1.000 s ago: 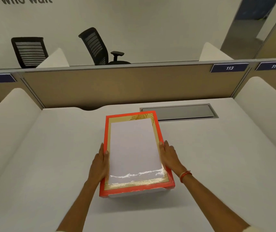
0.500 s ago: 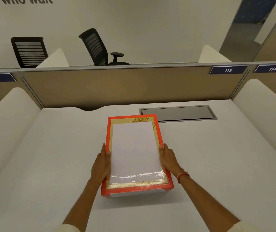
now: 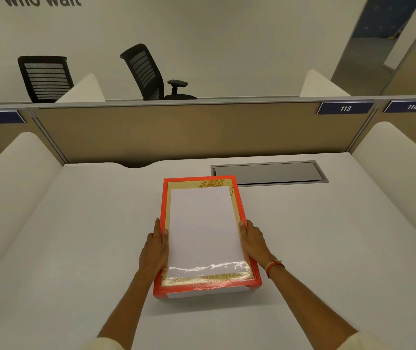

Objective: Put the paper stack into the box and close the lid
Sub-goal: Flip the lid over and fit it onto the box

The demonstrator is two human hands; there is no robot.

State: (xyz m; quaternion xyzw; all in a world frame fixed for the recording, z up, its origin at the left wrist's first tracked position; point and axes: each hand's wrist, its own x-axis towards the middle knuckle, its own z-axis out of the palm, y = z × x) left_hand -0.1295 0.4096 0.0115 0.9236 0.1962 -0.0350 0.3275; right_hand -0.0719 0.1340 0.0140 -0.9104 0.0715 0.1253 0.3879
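Observation:
A red-rimmed box lid [image 3: 242, 205] with a gold border and a glossy top lies flat over a white box base [image 3: 201, 294], which shows only as a strip under the near edge. A white paper stack [image 3: 203, 228] fills the middle of the frame, with glare running across its near end. My left hand [image 3: 154, 248] grips the lid's left side, thumb on the rim. The right side is clasped by my right hand [image 3: 253, 241]. Whether the lid sits fully down on the base I cannot tell.
The box rests on a white desk [image 3: 328, 248]. A grey cable hatch [image 3: 268, 173] lies just behind its far right corner. A tan partition [image 3: 176, 132] closes the back, and rounded white dividers [image 3: 12, 188] [image 3: 401, 168] flank both sides. Black chairs [image 3: 148, 72] stand beyond.
The lid and both hands have shifted slightly away from me and down. Both grips on the sides are unchanged.

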